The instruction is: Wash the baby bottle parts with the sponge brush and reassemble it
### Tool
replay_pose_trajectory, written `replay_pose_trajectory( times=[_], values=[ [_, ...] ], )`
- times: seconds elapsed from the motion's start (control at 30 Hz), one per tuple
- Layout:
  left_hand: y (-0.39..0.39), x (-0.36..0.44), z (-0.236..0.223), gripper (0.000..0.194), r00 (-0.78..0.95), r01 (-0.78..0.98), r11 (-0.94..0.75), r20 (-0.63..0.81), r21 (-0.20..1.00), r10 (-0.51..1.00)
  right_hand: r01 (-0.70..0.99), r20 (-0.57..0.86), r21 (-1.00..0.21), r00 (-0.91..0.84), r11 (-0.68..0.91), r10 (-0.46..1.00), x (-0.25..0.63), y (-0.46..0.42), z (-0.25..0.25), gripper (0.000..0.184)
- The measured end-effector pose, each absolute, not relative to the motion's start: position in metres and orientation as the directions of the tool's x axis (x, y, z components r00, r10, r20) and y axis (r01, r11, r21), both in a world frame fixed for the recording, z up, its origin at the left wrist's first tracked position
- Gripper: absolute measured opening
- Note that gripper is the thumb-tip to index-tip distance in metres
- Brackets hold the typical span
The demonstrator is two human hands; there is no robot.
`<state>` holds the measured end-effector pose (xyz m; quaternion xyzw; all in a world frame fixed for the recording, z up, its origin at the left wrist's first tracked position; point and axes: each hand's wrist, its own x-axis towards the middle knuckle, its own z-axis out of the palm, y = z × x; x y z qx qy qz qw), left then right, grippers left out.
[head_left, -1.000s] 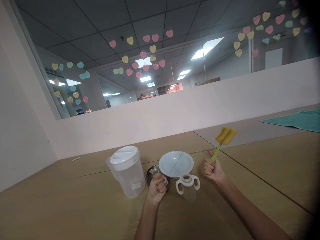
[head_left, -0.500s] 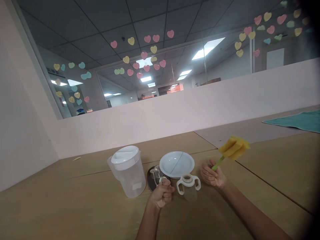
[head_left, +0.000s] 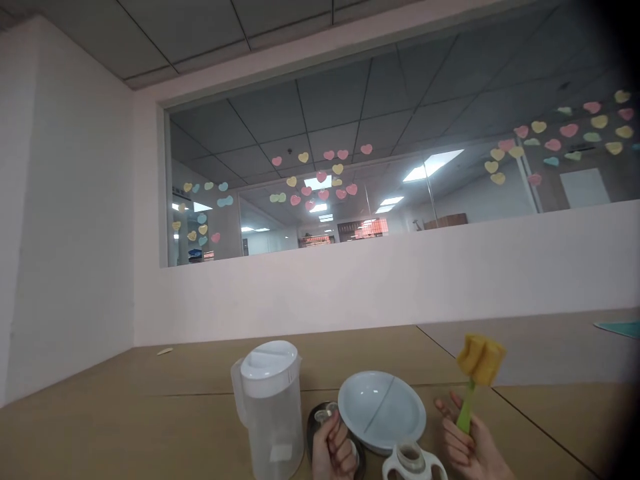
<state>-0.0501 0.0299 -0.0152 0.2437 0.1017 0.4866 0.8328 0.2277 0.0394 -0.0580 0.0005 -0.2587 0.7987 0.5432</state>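
Observation:
My right hand (head_left: pixel 467 443) grips the green handle of a sponge brush (head_left: pixel 481 360), its yellow sponge head pointing up. My left hand (head_left: pixel 333 450) is closed in a fist over a dark round tray (head_left: pixel 314 417); what its fingers hold, if anything, is hidden. Small clear parts (head_left: pixel 325 412) show on the tray behind the fist. Between my hands stands a bottle with two white handles (head_left: pixel 411 460), its mouth uncovered and its lower part cut off by the frame. A pale blue bowl (head_left: pixel 383 408) with a line across its inside sits just beyond.
A clear pitcher (head_left: pixel 274 420) with a white lid stands left of my left hand. A small flat scrap (head_left: pixel 165 351) lies at the table's far left. At the far right is the edge of a teal cloth (head_left: pixel 620 329). A white wall (head_left: pixel 300 293) with a window rises behind the table.
The view has tilted up, so the table things sit lower in the picture. The brush has swung from leaning right to nearly upright. My left fist now covers more of the tray.

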Motion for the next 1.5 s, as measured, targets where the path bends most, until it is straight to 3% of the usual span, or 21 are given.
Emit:
replay_pose_trajectory(
  times=[0.3,0.63,0.97,1.33,1.5],
  values=[
    [0.047,-0.054,-0.024,0.063,0.578,-0.736,0.383,0.224,0.558,0.785,-0.922,0.245,-0.37,-0.218,-0.117,0.945,0.226,0.046,-0.055,0.021],
    [0.054,-0.057,-0.029,0.063,0.531,-0.744,0.364,0.164,0.561,0.831,-0.945,0.181,-0.311,-0.162,-0.099,0.97,0.222,0.042,-0.046,0.023],
    [0.052,-0.058,-0.025,0.047,0.477,-0.734,0.364,0.052,0.574,0.878,-0.955,0.15,-0.279,-0.143,-0.097,0.978,0.223,0.042,-0.047,0.026],
    [0.07,-0.055,-0.045,0.046,0.45,-0.696,0.247,0.141,0.674,0.882,-0.962,0.138,-0.244,-0.159,-0.122,0.978,0.225,0.048,-0.052,0.026],
    [0.065,-0.051,-0.043,0.049,0.397,-0.64,0.196,0.102,0.743,0.912,-0.958,0.174,-0.264,-0.164,-0.115,0.971,0.225,0.049,-0.053,0.024]
  ],
)
